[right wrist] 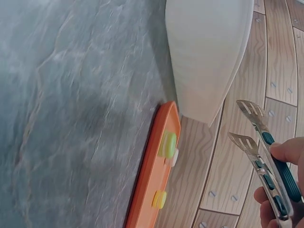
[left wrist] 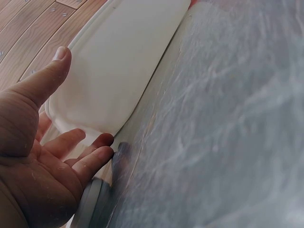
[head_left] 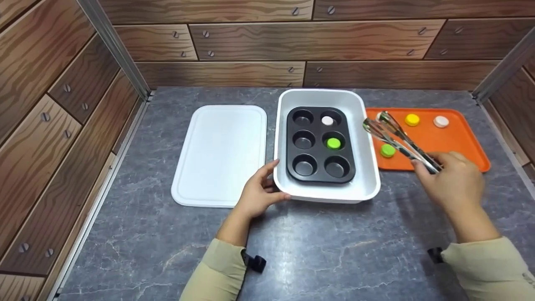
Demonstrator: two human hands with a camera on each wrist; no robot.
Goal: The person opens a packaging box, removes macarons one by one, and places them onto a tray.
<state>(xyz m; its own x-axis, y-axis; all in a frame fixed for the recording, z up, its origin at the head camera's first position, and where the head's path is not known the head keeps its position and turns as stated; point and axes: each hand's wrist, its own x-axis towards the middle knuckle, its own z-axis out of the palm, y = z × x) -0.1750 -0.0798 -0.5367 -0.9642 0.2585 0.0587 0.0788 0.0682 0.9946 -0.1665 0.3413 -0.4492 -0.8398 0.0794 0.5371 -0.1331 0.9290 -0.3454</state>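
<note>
My left hand (head_left: 259, 194) touches the near left corner of a white rectangular bin (head_left: 368, 188), its thumb and fingers spread around the corner. In the left wrist view that bin (left wrist: 118, 61) rises beside the fingers. Inside it lies a black muffin pan (head_left: 319, 175), with a white disc (head_left: 327, 121) in the far right cup and a green disc (head_left: 333, 143) in the middle right cup. My right hand (head_left: 455, 179) holds metal tongs (head_left: 401, 140) over the left part of an orange tray (head_left: 464, 146). The tongs' slotted tips (right wrist: 244, 142) stand apart with nothing between them.
On the orange tray sit a green disc (head_left: 388, 150), a yellow disc (head_left: 412, 120) and a white disc (head_left: 441, 121); another pale disc is partly hidden behind the tongs. A flat white lid (head_left: 221, 154) lies left of the bin. Wood-patterned walls (head_left: 250, 42) border the grey table (head_left: 317, 251).
</note>
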